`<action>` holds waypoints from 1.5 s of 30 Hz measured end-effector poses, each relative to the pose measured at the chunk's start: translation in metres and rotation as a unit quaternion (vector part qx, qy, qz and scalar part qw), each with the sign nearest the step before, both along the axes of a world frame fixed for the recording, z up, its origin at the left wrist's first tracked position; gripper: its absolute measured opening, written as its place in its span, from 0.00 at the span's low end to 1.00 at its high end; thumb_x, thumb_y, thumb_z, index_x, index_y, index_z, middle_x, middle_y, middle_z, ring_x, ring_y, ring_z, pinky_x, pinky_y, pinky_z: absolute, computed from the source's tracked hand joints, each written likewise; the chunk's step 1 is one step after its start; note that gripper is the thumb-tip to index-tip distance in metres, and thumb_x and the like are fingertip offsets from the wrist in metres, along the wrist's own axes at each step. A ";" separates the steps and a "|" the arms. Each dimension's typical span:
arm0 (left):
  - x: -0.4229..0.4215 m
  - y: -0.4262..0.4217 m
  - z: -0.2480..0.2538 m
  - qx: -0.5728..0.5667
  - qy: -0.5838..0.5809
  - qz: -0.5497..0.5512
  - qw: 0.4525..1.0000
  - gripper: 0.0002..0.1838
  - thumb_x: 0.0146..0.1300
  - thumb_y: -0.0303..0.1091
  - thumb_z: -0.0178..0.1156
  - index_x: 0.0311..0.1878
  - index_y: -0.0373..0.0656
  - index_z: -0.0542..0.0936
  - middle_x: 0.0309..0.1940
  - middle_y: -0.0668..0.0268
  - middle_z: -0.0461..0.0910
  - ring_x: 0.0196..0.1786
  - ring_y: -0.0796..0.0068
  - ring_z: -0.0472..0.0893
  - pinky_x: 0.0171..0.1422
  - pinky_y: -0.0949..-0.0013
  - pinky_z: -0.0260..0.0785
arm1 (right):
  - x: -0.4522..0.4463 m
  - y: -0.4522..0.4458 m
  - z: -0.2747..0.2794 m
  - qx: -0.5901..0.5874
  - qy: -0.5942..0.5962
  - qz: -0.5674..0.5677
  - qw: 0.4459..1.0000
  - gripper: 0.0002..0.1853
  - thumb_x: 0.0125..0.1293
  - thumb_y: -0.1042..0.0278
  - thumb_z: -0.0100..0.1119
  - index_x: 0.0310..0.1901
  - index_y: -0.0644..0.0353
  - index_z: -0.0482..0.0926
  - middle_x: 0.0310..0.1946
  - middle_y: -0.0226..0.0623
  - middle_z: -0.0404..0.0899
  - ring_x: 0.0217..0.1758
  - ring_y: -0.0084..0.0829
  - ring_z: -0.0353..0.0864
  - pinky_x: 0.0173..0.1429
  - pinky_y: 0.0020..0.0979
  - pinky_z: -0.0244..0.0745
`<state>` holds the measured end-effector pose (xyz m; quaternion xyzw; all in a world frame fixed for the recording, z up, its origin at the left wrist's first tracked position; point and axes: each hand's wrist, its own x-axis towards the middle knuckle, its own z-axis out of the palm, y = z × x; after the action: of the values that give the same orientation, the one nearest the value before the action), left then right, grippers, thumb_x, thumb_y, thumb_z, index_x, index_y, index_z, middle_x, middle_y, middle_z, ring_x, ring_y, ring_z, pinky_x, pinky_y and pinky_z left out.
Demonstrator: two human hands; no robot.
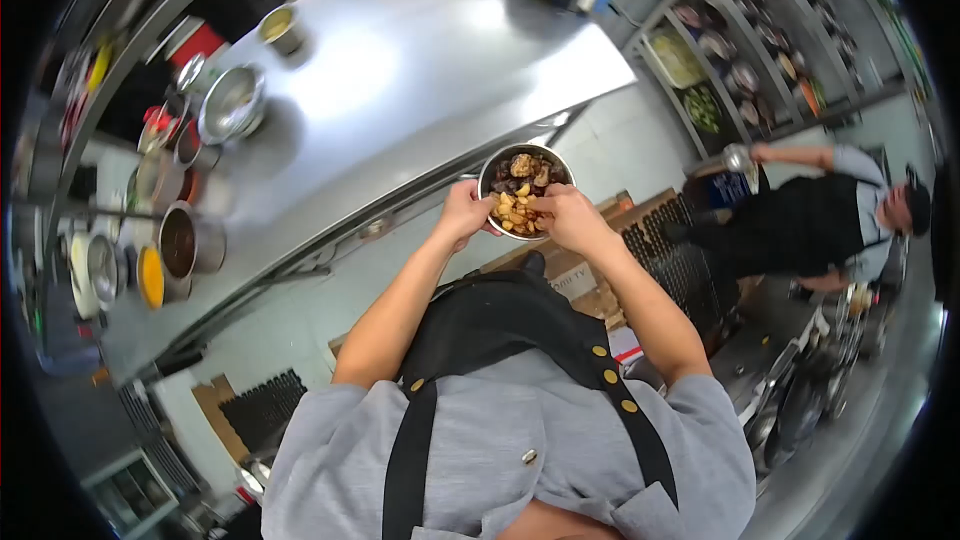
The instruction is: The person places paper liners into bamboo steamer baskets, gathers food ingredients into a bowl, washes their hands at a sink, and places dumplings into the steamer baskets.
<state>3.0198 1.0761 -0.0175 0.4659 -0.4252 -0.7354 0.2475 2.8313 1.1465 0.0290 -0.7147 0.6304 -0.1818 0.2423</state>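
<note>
A round metal bowl [488, 168] is held up in front of my apron, just off the near edge of the steel table. Inside lie dark brown, glossy chunks [520, 168] toward the far side and yellow, garlic-like pieces [512, 210] toward me. My left hand [466, 214] is closed on the bowl's left side, its thumb at the rim. Over the right rim comes my right hand [574, 220], fingers bent together among the yellow pieces. Whatever those fingertips pinch is too small to make out.
The steel table [400, 90] carries metal bowls [233, 103], a tin [281, 30] and several pots [192, 238] at left. Flattened cardboard [580, 278] and a black mat [665, 250] cover the floor. Another person [810, 220] stands at right near shelves [740, 60], holding a metal container [738, 157].
</note>
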 end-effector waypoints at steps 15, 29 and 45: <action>-0.305 0.015 0.019 -0.017 0.019 -0.211 0.977 0.05 0.54 0.17 0.51 0.35 0.31 0.72 0.26 0.62 0.76 0.23 0.71 0.80 0.22 0.68 0.80 | -0.263 0.068 0.037 -0.164 0.047 -0.220 0.961 0.12 0.48 0.82 0.57 0.36 0.61 0.82 0.34 0.41 0.77 0.42 0.44 0.76 0.50 0.39 0.73; -0.467 -0.119 0.015 -0.100 0.039 -0.196 0.975 0.07 0.55 0.20 0.52 0.23 0.35 0.65 0.22 0.66 0.68 0.22 0.72 0.78 0.20 0.67 0.78 | -0.399 -0.086 0.033 0.004 0.115 -0.237 0.964 0.10 0.48 0.70 0.62 0.35 0.53 0.85 0.41 0.43 0.76 0.48 0.44 0.76 0.45 0.43 0.76; -0.624 -0.314 0.007 -0.052 0.015 -0.014 0.998 0.04 0.55 0.18 0.51 0.28 0.36 0.67 0.26 0.62 0.72 0.25 0.69 0.79 0.24 0.66 0.80 | -0.664 -0.315 0.087 -0.044 -0.325 -0.183 0.927 0.08 0.53 0.72 0.69 0.28 0.61 0.76 0.23 0.26 0.76 0.27 0.16 0.72 0.32 0.21 0.68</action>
<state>2.3954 0.7626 -0.0108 0.4353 -0.4658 -0.7224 0.2677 2.1676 0.8317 0.1160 -0.4981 0.6285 -0.4728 0.3650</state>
